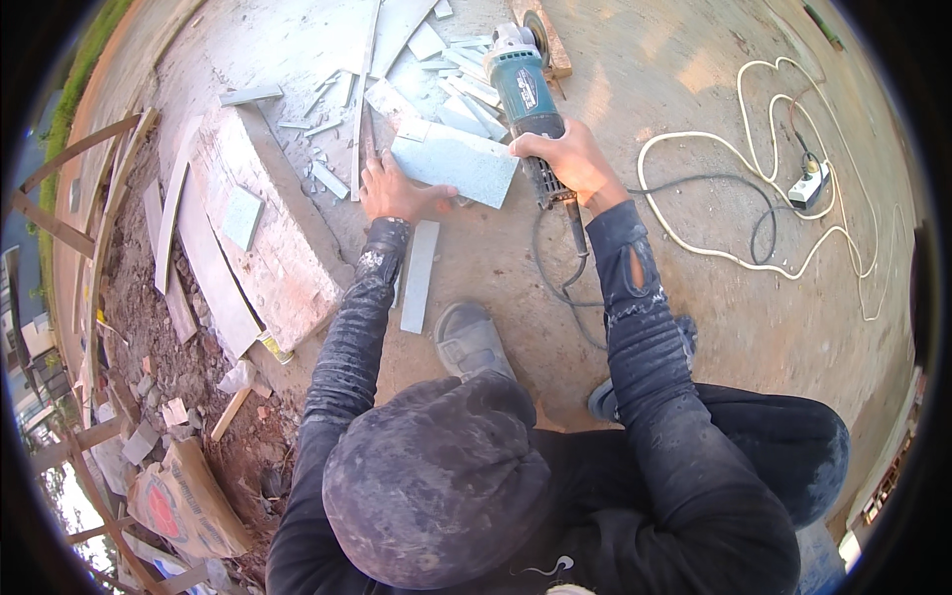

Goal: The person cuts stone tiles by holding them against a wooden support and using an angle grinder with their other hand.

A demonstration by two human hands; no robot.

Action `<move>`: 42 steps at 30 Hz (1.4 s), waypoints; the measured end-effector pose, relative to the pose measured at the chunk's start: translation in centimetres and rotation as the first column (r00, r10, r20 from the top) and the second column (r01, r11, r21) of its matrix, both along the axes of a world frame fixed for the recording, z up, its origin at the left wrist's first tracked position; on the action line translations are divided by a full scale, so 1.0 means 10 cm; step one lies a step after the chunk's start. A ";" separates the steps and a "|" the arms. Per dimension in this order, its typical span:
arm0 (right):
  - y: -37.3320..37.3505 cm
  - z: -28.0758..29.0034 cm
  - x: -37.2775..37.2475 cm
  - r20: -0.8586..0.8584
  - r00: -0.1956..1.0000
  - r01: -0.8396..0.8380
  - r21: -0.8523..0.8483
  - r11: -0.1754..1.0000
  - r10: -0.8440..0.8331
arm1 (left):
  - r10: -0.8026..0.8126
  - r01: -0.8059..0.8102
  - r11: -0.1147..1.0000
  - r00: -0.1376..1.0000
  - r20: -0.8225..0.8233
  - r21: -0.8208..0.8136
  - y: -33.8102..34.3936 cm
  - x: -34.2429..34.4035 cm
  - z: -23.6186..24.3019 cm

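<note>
Closest of all is a bent knee (431, 486) in dark cloth, greyed with dust, short of both hands. Past it, between the two hands, sits the pale tile (461, 164), set at a slant; I can't tell whether it lies flat. The left hand (395, 190) has its fingers spread at the tile's left end, thumb reaching the near edge, touching, not grasping. The right hand (577, 164) is wrapped round the rear of a teal angle grinder (526, 94), its thumb just beside the tile's right corner. The disc (536, 38) is at the far end, over or beside a wooden block (558, 58), beyond the right hand; whether it is spinning, I can't make out.

I'd judge the step as steadying the tile, grinder held ready. The next move seems to call for a firmer left hold and the disc brought round with the fingers off its line.

Beyond the hands, thin cut pieces (426, 42) crowd the ground (714, 337), so shoving the tile forward would run into them. A rough block (288, 258) hems in the left hand's outer side, and a narrow strip (420, 278) lies on the near side, by a sandalled foot (471, 342). More room opens to the right hand's right, but the grinder's dark cord (579, 234) and loops of white cable (643, 164) could snag there.
</note>
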State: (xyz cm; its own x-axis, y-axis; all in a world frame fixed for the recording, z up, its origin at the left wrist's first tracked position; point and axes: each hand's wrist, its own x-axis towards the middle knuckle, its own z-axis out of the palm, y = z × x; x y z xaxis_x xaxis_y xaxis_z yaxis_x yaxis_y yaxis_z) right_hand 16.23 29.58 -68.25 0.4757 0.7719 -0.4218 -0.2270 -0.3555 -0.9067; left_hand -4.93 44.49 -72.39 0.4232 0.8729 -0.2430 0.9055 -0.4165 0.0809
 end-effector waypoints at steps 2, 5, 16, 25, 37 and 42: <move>0.00 0.01 0.01 -0.005 1.000 -0.005 0.008 1.000 0.005 | 0.046 -0.050 0.996 0.998 0.050 0.078 -0.06 -0.06 -0.15; 0.03 0.06 0.00 0.012 1.000 -0.021 0.022 1.000 0.021 | 0.263 -0.219 0.958 0.928 0.264 -0.184 0.14 -0.30 -0.40; 0.10 0.06 -0.11 0.057 0.997 -0.064 0.045 0.997 0.061 | 0.832 -0.197 0.554 0.176 0.527 -0.809 -0.01 -0.53 -0.93; 0.29 0.16 -0.42 0.057 0.984 -0.175 0.120 0.977 0.169 | 0.823 -0.285 0.555 0.051 0.565 -0.782 -0.19 -0.45 -0.86; 0.45 -0.11 -1.11 0.209 0.930 -0.306 -0.019 0.952 0.303 | 0.857 -0.112 0.507 0.165 0.488 -0.854 -0.31 -0.68 -0.71; 0.61 -0.11 -1.42 0.310 0.871 -0.387 -0.047 0.921 0.382 | 0.486 -0.017 0.841 0.462 0.742 -0.541 -0.07 -1.22 -1.30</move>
